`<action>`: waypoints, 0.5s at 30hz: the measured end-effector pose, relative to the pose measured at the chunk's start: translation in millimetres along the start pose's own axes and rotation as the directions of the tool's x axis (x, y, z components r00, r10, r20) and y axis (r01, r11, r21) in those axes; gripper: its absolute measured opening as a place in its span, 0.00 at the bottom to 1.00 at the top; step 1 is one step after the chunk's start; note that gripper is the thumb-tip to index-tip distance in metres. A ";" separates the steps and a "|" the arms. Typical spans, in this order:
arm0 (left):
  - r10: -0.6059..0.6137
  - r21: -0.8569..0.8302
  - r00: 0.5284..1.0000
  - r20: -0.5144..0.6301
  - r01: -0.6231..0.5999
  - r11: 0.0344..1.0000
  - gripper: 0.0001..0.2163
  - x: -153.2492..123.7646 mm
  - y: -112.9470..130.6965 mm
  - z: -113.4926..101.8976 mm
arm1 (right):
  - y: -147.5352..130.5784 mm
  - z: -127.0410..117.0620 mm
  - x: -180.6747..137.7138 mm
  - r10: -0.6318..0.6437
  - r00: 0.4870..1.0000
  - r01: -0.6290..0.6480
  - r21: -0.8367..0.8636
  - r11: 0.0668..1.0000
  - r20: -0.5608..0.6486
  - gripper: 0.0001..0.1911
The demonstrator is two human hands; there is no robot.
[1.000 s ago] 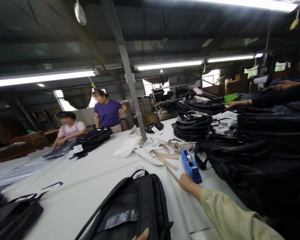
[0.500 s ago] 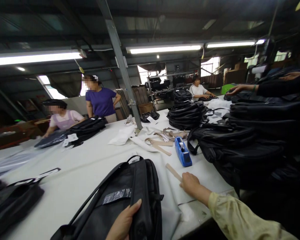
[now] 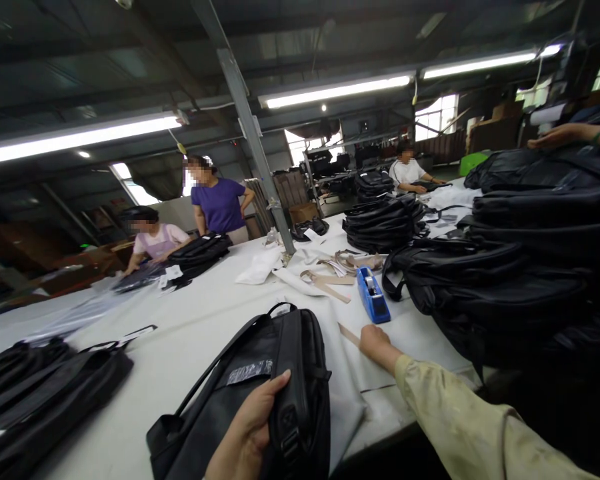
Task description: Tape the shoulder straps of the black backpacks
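Note:
A black backpack (image 3: 260,373) lies flat on the white table (image 3: 190,327) in front of me. My left hand (image 3: 250,427) rests on its near end, fingers curled over the bag's top surface. My right hand (image 3: 375,340), in a pale yellow-green sleeve, reaches to the right of the bag and pinches the end of a tan strip (image 3: 349,333) lying on the table. Just beyond that hand stands a blue tape dispenser (image 3: 373,295).
Tall piles of black bags (image 3: 520,267) fill the right side. More black bags (image 3: 35,393) lie at the left edge. Loose tan strips and white papers (image 3: 325,280) sit mid-table by a steel post (image 3: 260,160). Other people work across the table and at the far right.
My left hand has come up into view and settled on the backpack. My right hand drew back from the tape dispenser toward me along the tan strip. The view has shifted.

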State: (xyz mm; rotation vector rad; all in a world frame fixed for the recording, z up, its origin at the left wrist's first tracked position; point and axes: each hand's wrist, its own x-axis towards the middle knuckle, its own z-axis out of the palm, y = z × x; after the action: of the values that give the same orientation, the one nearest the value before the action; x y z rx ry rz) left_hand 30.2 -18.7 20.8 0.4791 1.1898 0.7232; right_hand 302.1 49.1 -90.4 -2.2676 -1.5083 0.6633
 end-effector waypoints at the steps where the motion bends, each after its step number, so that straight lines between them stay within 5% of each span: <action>1: -0.001 -0.005 1.000 0.000 0.001 1.000 0.11 -1.1 2.3 0.3 | -1.9 -1.2 0.4 -0.007 1.000 0.006 0.041 0.999 0.017 0.10; 8: 0.011 -0.020 1.000 -0.014 -0.012 1.000 0.07 -8.0 28.7 2.8 | 0.3 -42.4 -34.8 -0.208 0.974 0.143 0.468 0.872 0.089 0.12; 12: -0.002 0.006 1.000 -0.002 0.002 1.000 0.07 -7.9 39.3 4.5 | -9.0 -82.2 -71.6 -0.410 0.870 0.163 0.624 0.764 0.274 0.07; 15: 0.005 0.044 0.999 -0.033 -0.004 0.999 0.07 -7.2 42.3 6.2 | -31.2 -89.9 -85.4 -0.460 0.808 0.179 0.592 0.786 0.367 0.04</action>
State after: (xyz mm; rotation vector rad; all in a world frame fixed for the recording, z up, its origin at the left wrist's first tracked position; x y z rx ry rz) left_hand 24.1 5.4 56.4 0.5085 1.2377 0.7125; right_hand 299.7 -19.9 17.3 -1.4117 -1.6124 1.4283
